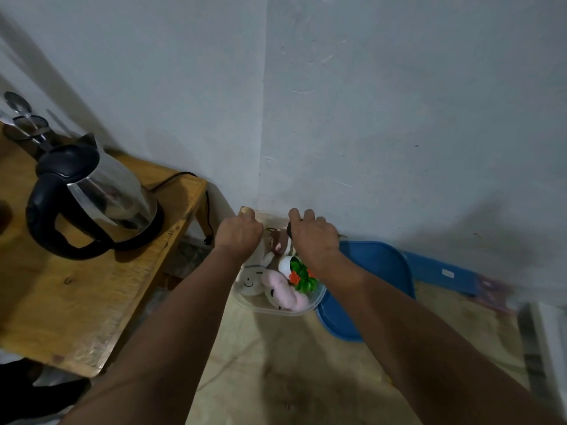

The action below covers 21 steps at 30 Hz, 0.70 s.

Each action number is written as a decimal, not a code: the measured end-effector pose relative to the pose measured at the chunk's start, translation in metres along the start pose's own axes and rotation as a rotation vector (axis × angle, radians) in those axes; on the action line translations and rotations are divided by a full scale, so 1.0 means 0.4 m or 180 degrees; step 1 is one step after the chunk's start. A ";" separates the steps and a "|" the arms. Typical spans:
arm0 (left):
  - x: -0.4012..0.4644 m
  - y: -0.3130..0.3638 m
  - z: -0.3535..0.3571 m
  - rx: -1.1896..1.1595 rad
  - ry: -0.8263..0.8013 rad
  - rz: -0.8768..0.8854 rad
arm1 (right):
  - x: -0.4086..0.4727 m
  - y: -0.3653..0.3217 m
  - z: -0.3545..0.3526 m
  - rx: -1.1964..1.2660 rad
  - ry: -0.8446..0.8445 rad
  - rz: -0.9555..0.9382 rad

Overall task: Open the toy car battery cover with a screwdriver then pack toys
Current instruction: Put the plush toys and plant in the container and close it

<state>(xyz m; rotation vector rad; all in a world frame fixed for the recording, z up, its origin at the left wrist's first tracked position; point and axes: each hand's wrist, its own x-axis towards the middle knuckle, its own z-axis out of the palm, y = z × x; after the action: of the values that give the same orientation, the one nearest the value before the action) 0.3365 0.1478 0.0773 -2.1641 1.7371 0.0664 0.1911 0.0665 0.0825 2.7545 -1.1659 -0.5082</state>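
Pale grey walls meet in a corner, and low in that corner a clear plastic box (294, 311) sits on a light wooden surface (276, 363), pushed close to the wall, likely so it stays put while toys go in. Inside lie a white plush with a drawn smile (250, 282), a pink plush (283, 294), a brown-and-white soft toy (277, 240) and a small white pot of plastic greenery with orange flowers (302, 274). Packing looks well under way.

Both arms reach over the box's far end. The left hand (241, 233) is curled, knuckles up, at the far left corner; what its fingers hold is hidden. The right hand (313, 233) is curled too, with something dark (289, 231) at its inner edge, too hidden to name. Neither toy car nor screwdriver can be made out.

A blue lid (377, 271) lies just right of the box, partly under it, presumably waiting to close it. A steel kettle (98, 194) stands on the wooden side table (76, 302) to the left, spoons in a cup (29, 124) behind it. A white tag on a blue strip (448, 273) by the wall is too small to read; no other writing shows.
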 end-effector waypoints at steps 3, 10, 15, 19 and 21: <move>0.017 0.009 0.007 -0.0184 0.0020 -0.0131 | 0.009 0.005 0.001 0.0193 -0.0049 0.0070; 0.059 0.034 0.035 -0.0401 -0.0224 -0.0254 | 0.020 0.003 0.000 0.0443 -0.0189 -0.0054; 0.062 0.057 0.048 -0.0648 -0.0401 -0.0288 | 0.026 0.000 0.003 0.0449 -0.0219 -0.0052; 0.040 0.053 0.062 -0.0735 -0.0225 -0.0261 | 0.020 0.005 0.003 0.0346 -0.0077 -0.0201; 0.032 0.052 0.068 -0.0792 -0.0243 -0.0215 | 0.012 0.000 0.009 0.0367 -0.0011 -0.0295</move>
<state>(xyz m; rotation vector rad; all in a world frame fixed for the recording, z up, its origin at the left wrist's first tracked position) 0.3251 0.1405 0.0434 -2.3581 1.6880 0.3607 0.1929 0.0631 0.0779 2.9177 -1.1059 -0.4694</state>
